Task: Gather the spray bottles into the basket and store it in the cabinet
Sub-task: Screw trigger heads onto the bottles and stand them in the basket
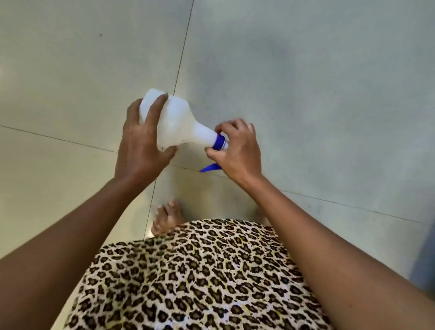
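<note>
The white spray bottle [177, 120] lies tilted in mid-air over the tiled floor [307, 63], left hand [140, 148] clamped on its body, right hand [236, 149] pinching the blue collar [219, 142]. If that collar loosens, liquid may spill; no basket shows.

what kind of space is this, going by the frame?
Probably an indoor room in a home, though little shows. The floor is large glossy tiles that mirror ceiling lights, the person stands with a bare foot on it, and both hands hold a spray bottle. No basket or cabinet is in view.
</note>
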